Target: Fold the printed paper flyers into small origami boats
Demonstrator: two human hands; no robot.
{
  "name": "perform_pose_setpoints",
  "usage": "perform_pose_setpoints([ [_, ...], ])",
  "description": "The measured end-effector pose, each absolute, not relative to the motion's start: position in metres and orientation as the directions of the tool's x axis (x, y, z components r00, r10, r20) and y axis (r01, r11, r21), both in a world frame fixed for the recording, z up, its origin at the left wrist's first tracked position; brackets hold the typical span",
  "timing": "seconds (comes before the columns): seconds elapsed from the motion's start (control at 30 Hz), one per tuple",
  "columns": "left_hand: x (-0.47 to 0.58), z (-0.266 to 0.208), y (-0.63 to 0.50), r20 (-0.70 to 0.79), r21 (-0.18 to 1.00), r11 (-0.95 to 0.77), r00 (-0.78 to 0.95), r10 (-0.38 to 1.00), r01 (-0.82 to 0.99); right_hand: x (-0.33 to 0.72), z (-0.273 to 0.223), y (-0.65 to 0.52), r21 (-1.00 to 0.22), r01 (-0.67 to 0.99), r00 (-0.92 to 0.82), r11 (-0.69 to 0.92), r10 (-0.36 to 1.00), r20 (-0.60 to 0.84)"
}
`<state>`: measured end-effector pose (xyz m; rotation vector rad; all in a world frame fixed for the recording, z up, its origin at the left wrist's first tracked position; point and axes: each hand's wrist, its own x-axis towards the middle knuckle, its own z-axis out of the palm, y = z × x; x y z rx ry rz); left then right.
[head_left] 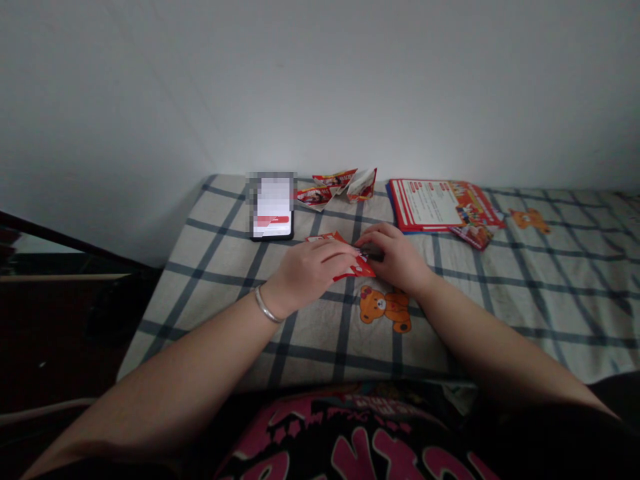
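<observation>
On the checked cloth, a red printed paper piece lies under my left hand, whose fingers press together on it; a silver bangle circles that wrist. My right hand is closed round a small dark slim tool, its tip against the paper near my left fingertips. What kind of tool this is I cannot make out, since the fingers cover much of it. Just behind my hands stand folded red-and-white printed paper pieces.
A phone with a lit, partly blurred screen lies at the back left. Back right is a stack of red printed sheets, with a small folded red piece at its front edge. The wall rises behind the cloth-covered table.
</observation>
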<state>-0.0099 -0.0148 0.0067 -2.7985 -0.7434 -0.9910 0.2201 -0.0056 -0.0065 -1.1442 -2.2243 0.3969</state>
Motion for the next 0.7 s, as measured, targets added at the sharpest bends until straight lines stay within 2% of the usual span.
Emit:
perform_pose_setpoints([
  [0.17,-0.014,0.010,-0.012,0.626,0.101,-0.886,0.664,0.409,0.452,0.223,0.000,-0.006,-0.420,0.711,-0.407,0.565,0.817,0.409],
  [0.33,-0.015,0.016,-0.013,0.661,0.010,-0.855,0.639,0.394,0.518,0.224,0.014,-0.016,-0.135,0.888,-0.350,0.440,0.836,0.422],
  [0.43,-0.012,0.017,-0.014,0.647,-0.051,-0.855,0.669,0.366,0.516,0.224,0.015,-0.018,-0.009,0.909,-0.371,0.416,0.820,0.437],
  [0.57,-0.008,0.014,-0.014,0.629,-0.061,-0.827,0.665,0.402,0.559,0.225,0.008,-0.014,-0.052,0.813,-0.484,0.580,0.723,0.492],
  [0.7,-0.009,0.011,-0.011,0.571,-0.009,-0.747,0.617,0.542,0.664,0.225,0.001,-0.006,-0.124,0.672,-0.539,0.730,0.597,0.594],
])
